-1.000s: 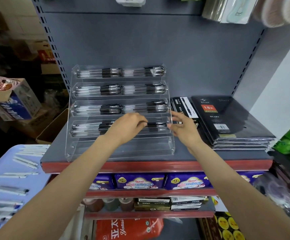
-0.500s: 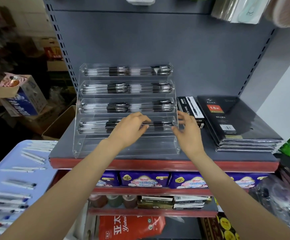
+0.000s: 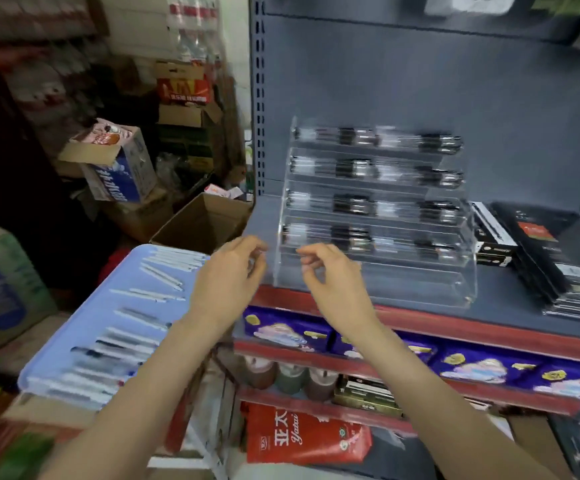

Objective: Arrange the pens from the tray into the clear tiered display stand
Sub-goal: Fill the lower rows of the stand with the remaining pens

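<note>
A clear tiered display stand [image 3: 451,271] sits on the grey shelf. Black-and-clear pens [image 3: 354,206] lie in its upper tiers; the lowest tier holds none. A light blue tray [image 3: 84,317] at lower left carries several loose pens [image 3: 136,317]. My left hand [image 3: 228,282] hovers over the tray's right edge, fingers loosely curled, holding nothing. My right hand [image 3: 330,275] hangs in front of the stand's lower left corner, fingers apart and empty. The frame is motion-blurred.
Black diaries [image 3: 555,258] and a boxed pen set [image 3: 493,237] lie right of the stand. An open cardboard box [image 3: 202,223] and stacked cartons [image 3: 115,168] stand behind the tray. Purple packets [image 3: 489,368] fill the shelf below.
Both hands have pulled back from the stand's fourth tier and moved left toward the tray. The view has swung left, bringing the tray and cartons into sight.
</note>
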A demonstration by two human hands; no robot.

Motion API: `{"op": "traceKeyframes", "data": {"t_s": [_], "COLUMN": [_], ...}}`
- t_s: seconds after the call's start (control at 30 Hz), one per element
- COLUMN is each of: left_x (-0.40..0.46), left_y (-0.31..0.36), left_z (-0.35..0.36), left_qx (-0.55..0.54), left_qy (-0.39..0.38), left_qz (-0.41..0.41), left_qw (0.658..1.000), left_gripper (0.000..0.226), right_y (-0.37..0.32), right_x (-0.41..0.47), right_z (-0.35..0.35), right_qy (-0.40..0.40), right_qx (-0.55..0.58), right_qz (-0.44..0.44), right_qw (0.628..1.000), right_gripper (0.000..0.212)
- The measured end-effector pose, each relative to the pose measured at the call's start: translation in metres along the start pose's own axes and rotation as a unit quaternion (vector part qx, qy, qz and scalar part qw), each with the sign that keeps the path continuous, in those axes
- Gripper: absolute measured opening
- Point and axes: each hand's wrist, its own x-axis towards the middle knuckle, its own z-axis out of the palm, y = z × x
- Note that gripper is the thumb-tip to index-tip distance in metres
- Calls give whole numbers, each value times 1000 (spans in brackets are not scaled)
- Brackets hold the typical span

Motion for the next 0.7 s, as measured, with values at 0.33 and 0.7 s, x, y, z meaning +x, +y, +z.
{"op": "traceKeyframes", "data": {"t_s": [0.33,0.7], "left_x": [-105,-148], "left_y": [-229,-334], "left_z": [-88,-72], "left_qx": [35,98], "left_qy": [-124,-314], "left_qz": [-176,-113], "left_qw": [976,937], "left_gripper": [22,44], "right_y": [-82,-80], "right_x": [-19,-30], "right_z": [231,324], "right_qy": [-229,-279], "right_qx": [-38,-214], "right_qz": [33,54], "right_qw": [972,935], "right_gripper": [32,38]}}
